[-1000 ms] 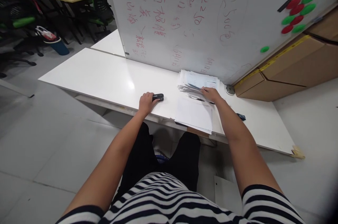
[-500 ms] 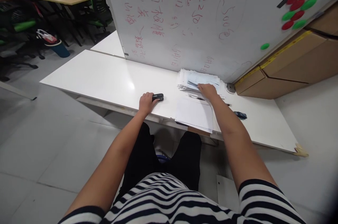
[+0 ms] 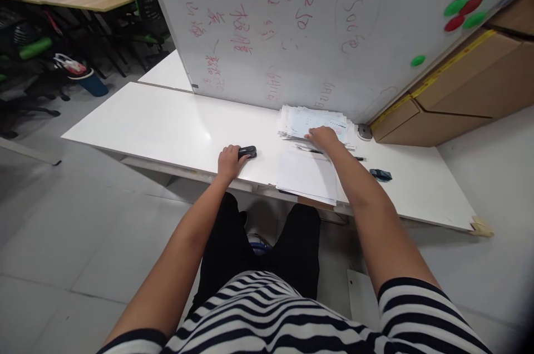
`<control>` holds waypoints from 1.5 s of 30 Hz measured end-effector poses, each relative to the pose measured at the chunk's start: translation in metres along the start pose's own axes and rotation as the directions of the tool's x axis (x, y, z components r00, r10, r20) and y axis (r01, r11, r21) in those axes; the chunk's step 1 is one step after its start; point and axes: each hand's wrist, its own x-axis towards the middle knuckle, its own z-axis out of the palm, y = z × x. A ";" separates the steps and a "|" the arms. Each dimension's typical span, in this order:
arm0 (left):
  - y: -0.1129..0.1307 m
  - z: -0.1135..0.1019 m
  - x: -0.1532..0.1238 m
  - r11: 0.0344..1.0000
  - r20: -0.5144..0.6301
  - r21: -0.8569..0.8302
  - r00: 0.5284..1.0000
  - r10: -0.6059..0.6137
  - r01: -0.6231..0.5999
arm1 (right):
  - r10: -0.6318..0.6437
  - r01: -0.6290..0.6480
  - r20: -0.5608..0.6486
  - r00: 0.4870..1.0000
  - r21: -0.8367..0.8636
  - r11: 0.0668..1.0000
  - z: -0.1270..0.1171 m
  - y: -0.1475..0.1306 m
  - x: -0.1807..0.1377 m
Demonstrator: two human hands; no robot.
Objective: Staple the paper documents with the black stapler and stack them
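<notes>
My left hand point(image 3: 228, 163) rests on the white table, its fingers wrapped round a black stapler point(image 3: 247, 151) whose end sticks out to the right. My right hand point(image 3: 324, 137) is on the front part of a stack of papers point(image 3: 292, 123); its fingers are curled together at the top sheet, which has a bluish print. What lies under the fingertips is partly hidden. In front of this stack, nearer my body, lies a pile of blank white sheets point(image 3: 306, 176), with a dark pen-like thing point(image 3: 315, 151) along its far edge, partly covered.
A whiteboard point(image 3: 267, 20) with red writing and magnets stands along the table's far side. Cardboard boxes point(image 3: 454, 87) stand at the right, beside a round grey object point(image 3: 364, 131). A small dark packet point(image 3: 380, 175) lies on the table point(image 3: 167, 126) right of my forearm.
A dark raised strip at my right fingertips is gone, and the top sheet now looks flat. My right hand has shifted slightly left. The left hand still grips the stapler; the view has shifted a little.
</notes>
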 end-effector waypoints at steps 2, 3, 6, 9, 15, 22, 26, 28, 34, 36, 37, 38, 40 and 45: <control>0.000 0.001 0.001 1.000 0.000 -0.001 1.000 0.003 -0.003 | -0.025 0.025 -0.005 1.000 -0.040 0.999 0.000 -0.004 0.000; -0.001 0.001 0.001 1.000 0.003 -0.002 1.000 0.003 -0.003 | -0.043 0.042 -0.011 0.999 -0.054 0.998 0.001 -0.006 -0.001; 0.000 0.001 0.001 1.000 0.013 0.001 1.000 0.000 0.000 | -0.104 0.102 -0.025 0.994 -0.065 0.993 0.003 -0.012 -0.002; 0.000 0.001 0.001 1.000 0.011 0.018 1.000 -0.007 0.007 | -0.141 0.139 -0.031 0.990 -0.053 0.989 0.007 -0.014 -0.005; 0.000 0.001 0.002 1.000 0.009 0.018 1.000 -0.003 0.002 | -0.115 0.111 -0.083 0.990 -0.052 0.992 0.014 -0.015 -0.009; -0.001 0.002 0.002 1.000 0.013 0.011 1.000 0.003 -0.003 | -0.014 0.019 -0.169 0.985 0.030 0.999 0.014 -0.025 -0.007; 0.000 0.000 0.001 1.000 0.023 -0.002 1.000 -0.003 0.003 | 0.147 -0.099 -0.308 0.940 0.167 0.981 0.000 -0.024 -0.015; 0.001 -0.001 0.000 1.000 0.014 -0.023 1.000 0.009 -0.008 | 0.252 -0.131 -0.406 0.879 0.303 0.944 -0.011 -0.025 -0.033; 0.000 -0.006 -0.008 0.977 -0.204 -0.143 0.970 0.130 -0.161 | 0.649 -0.124 -0.513 0.562 0.724 0.679 -0.030 -0.061 -0.155; 0.004 -0.008 -0.015 0.955 -0.264 -0.217 0.954 0.143 -0.204 | 0.827 -0.045 -0.410 0.384 0.887 0.460 -0.026 -0.083 -0.198; 0.009 -0.010 -0.020 0.935 -0.295 -0.268 0.944 0.149 -0.231 | 0.872 0.027 -0.347 0.345 0.932 0.361 -0.023 -0.094 -0.217; 0.016 -0.012 -0.026 0.905 -0.321 -0.335 0.935 0.152 -0.262 | 0.896 0.084 -0.287 0.339 0.958 0.275 -0.020 -0.103 -0.233; 0.037 -0.022 -0.039 0.798 -0.334 -0.519 0.932 0.140 -0.306 | 0.892 0.145 -0.203 0.404 0.977 0.157 -0.015 -0.116 -0.258; 0.095 -0.055 -0.070 0.395 0.135 -0.918 0.959 0.249 0.027 | 0.736 0.188 -0.194 0.648 0.978 0.091 -0.010 -0.121 -0.291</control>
